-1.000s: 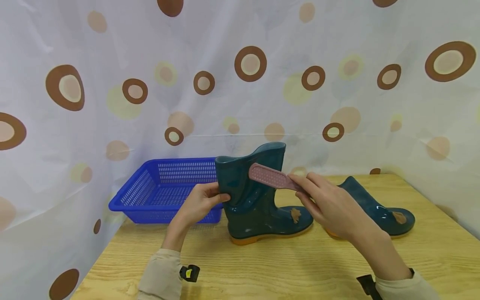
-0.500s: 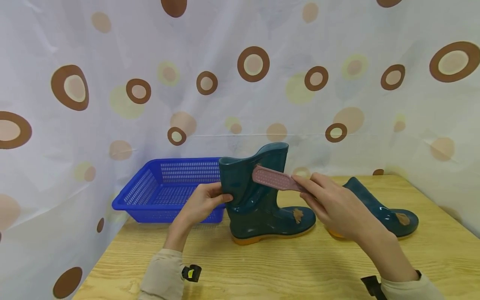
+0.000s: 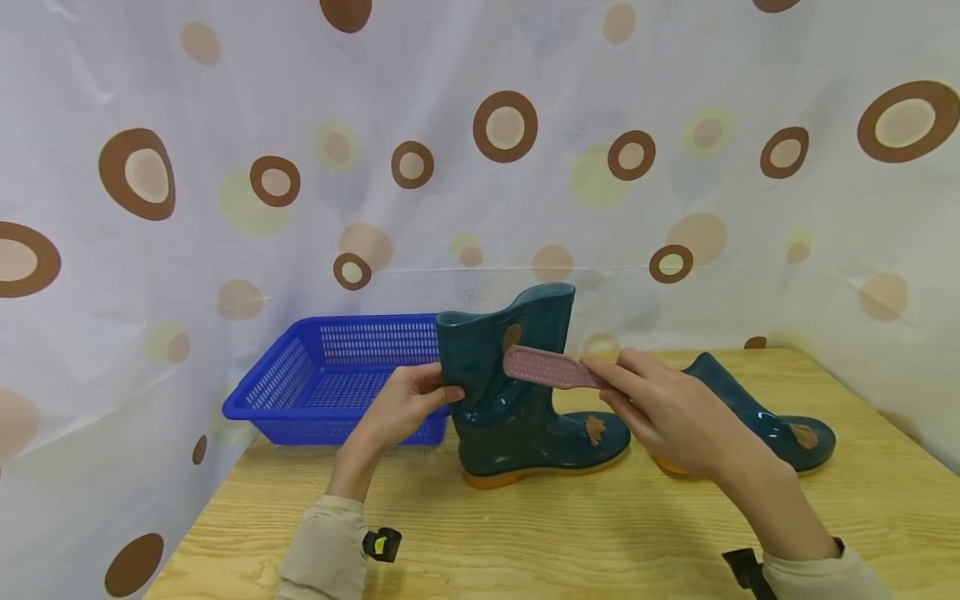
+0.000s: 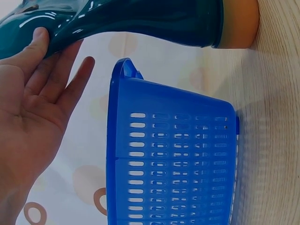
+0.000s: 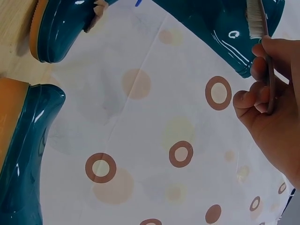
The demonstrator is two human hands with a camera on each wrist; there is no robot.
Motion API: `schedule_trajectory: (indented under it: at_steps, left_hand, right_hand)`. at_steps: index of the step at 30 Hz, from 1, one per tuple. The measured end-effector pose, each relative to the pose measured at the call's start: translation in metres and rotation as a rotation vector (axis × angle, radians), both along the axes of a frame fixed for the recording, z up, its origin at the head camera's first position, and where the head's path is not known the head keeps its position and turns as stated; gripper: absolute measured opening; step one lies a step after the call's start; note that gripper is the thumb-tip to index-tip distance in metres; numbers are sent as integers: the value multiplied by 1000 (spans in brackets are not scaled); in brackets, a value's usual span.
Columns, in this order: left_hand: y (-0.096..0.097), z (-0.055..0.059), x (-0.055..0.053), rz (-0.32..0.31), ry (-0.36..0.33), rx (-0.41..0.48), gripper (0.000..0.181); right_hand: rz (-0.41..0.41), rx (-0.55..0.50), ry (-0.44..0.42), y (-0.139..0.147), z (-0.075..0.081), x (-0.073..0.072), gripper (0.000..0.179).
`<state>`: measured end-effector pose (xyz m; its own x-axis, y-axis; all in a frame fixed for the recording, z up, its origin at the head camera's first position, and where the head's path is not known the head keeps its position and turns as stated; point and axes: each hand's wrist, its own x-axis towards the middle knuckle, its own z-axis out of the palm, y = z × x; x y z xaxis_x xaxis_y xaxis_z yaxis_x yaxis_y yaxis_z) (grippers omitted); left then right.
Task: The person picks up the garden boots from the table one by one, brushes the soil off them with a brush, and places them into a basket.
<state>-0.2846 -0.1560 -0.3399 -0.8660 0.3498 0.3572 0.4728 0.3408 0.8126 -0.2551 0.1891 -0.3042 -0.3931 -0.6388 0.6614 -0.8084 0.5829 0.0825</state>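
Note:
A dark green rubber boot (image 3: pixel 502 437) with an orange sole stands upright on the table. My left hand (image 3: pixel 405 407) pinches the back of its shaft, thumb on the near side. In my right hand (image 3: pixel 663 408) is a pinkish-brown brush (image 3: pixel 551 368), gripped by the handle, its head against the front of the shaft. White bristles (image 5: pixel 255 21) face the boot in the right wrist view. Just above the brush head shows a brown patch (image 3: pixel 512 336) on the shaft; another brown patch (image 3: pixel 595 430) marks the toe.
A second green boot (image 3: pixel 738 408), also with a brown patch on its toe, lies low at the right, partly hidden by my right hand. Behind my left hand sits a blue slotted plastic basket (image 3: pixel 300 414). A spotted curtain (image 3: pixel 465 217) hangs behind the wooden table (image 3: pixel 540 542).
The brush head has moved slightly down the boot shaft, and the brown patch it covered now shows above it. My left hand keeps its hold on the boot.

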Motion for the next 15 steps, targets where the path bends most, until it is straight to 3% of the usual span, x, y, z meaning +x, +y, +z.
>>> schedule_trajectory:
  at_steps: [11,15]
  left_hand:
    - [-1,0,-2,4,-9,-11,29]
    - [0,-1,-1,8,-15,-16,29]
  right_hand:
    - [-63,-33,-7,3,8,5,54]
    - [-43,-50,-6,3,7,3,54]
